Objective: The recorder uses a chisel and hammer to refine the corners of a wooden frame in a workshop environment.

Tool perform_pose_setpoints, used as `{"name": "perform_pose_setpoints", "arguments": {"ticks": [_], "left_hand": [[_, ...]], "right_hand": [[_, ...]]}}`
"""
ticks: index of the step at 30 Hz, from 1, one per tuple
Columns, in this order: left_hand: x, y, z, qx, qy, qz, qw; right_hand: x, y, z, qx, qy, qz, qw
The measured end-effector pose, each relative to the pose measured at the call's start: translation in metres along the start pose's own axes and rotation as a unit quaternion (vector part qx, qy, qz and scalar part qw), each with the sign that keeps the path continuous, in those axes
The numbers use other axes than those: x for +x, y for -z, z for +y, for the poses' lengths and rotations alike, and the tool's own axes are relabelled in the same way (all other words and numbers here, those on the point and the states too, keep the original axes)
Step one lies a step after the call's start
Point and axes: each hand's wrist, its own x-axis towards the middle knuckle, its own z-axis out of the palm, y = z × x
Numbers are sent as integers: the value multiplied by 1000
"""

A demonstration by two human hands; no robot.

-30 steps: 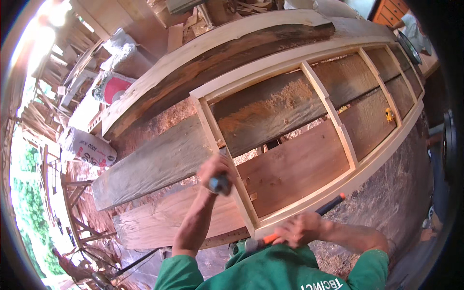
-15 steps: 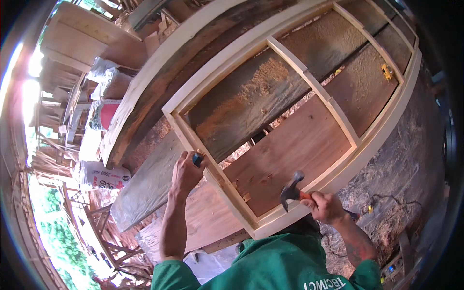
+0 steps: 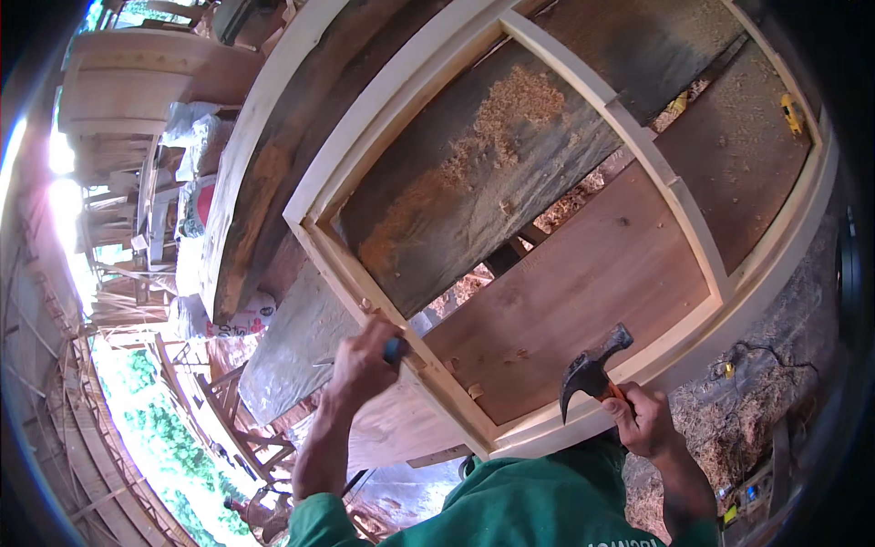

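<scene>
A light wooden frame [image 3: 365, 284] with crossbars lies in front of me on wide planks. My left hand [image 3: 363, 363] is closed round a blue-handled chisel [image 3: 395, 350] at the frame's left end rail; a thin bit of its metal shows left of my fist. Small curled shavings lie on the rail just above that hand. My right hand [image 3: 645, 419] grips a claw hammer [image 3: 592, 362] by its orange handle. The hammer's dark head is raised over the near corner of the frame, claw pointing left and down.
Sawdust [image 3: 510, 114] covers part of the dark plank [image 3: 410, 219] inside the frame. A yellow tool [image 3: 792, 115] lies near the right rail. Beyond the left side stands a long curved board [image 3: 239, 173]. A dark cable [image 3: 756, 348] runs over the shavings at right.
My left hand has moved right and slightly down along the end rail with the chisel. The hammer and right hand have shifted right and a little lower. The whole view has turned slightly.
</scene>
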Motion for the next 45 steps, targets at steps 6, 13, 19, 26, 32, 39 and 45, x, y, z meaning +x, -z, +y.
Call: {"name": "perform_pose_setpoints", "arguments": {"ticks": [6,13,19,26,32,39,45], "left_hand": [[19,54,-20,-142,221,228,938],[-4,109,37,-530,4,444,723],[-3,50,-5,-578,8,531,620],[-12,8,7,-476,48,316,819],[12,23,8,-480,-107,432,756],[15,20,6,-530,-65,551,642],[18,6,-5,-447,-120,539,704]], "right_hand": [[1,1,6,54,-19,2,998],[-1,0,12,38,4,16,999],[0,-8,5,37,-53,20,998],[-5,-18,13,14,-54,69,996],[-1,-26,13,-39,13,106,994],[-2,-34,5,-39,-6,146,988],[-1,-35,5,-17,17,161,987]]}}
